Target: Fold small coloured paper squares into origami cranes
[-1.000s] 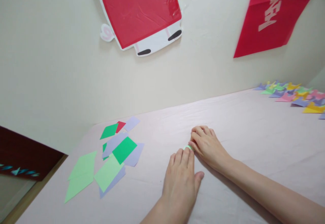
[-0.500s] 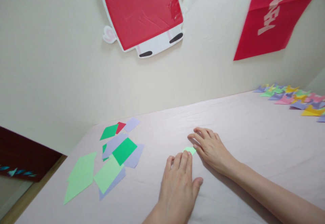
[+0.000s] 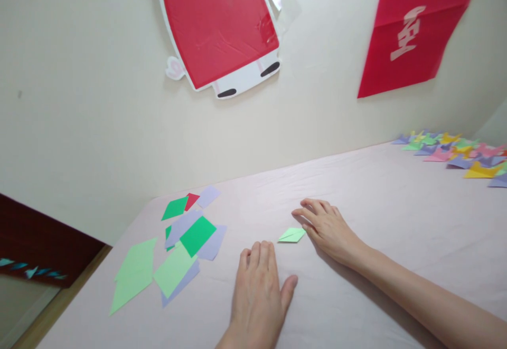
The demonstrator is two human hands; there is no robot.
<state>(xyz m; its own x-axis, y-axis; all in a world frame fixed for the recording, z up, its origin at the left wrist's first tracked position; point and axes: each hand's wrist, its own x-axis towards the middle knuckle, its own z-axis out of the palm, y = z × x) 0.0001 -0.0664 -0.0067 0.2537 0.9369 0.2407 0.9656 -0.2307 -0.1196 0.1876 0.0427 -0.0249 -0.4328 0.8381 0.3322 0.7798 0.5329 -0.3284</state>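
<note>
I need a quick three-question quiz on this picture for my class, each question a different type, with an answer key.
1. Which hand is nearer the folded light-green paper?
2. True or false: the left hand is clear of the folded light-green paper.
3. Among the loose sheets, which colour shows just once? A) lilac B) dark green C) red

Key:
1. The right hand.
2. True.
3. C, the red sheet.

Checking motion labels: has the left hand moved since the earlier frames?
Yes: the left hand has moved left, off the folded light-green paper and closer to the stationary loose sheets.
</note>
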